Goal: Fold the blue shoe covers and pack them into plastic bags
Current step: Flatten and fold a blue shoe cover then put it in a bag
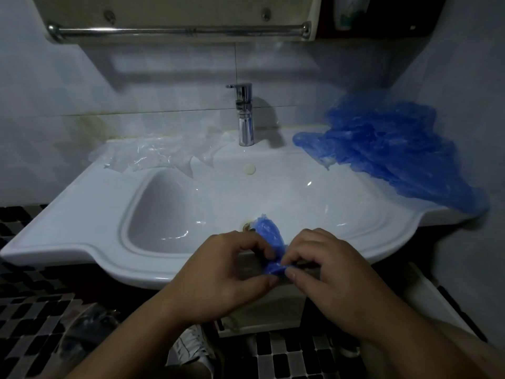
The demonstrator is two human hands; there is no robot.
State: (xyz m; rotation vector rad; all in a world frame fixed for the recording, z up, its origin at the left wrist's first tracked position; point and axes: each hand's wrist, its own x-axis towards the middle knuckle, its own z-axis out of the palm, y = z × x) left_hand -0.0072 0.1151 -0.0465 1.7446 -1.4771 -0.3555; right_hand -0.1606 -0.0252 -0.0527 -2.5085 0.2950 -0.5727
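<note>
Both hands, left hand (218,269) and right hand (328,272), pinch shoe cover (269,233) over white sink (82,214) (dim tiled bathroom).

Both hands, left hand (226,272) and right hand (330,272), pinch one shoe cover (269,236) between them over the basin's front rim (123,272); beyond them the faucet (244,116), plastic bags (161,154) far-left, shoe-cover pile (388,149) far-right.

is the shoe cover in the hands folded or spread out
Folded: the shoe cover is a small wad pinched between left hand and right hand.
</note>
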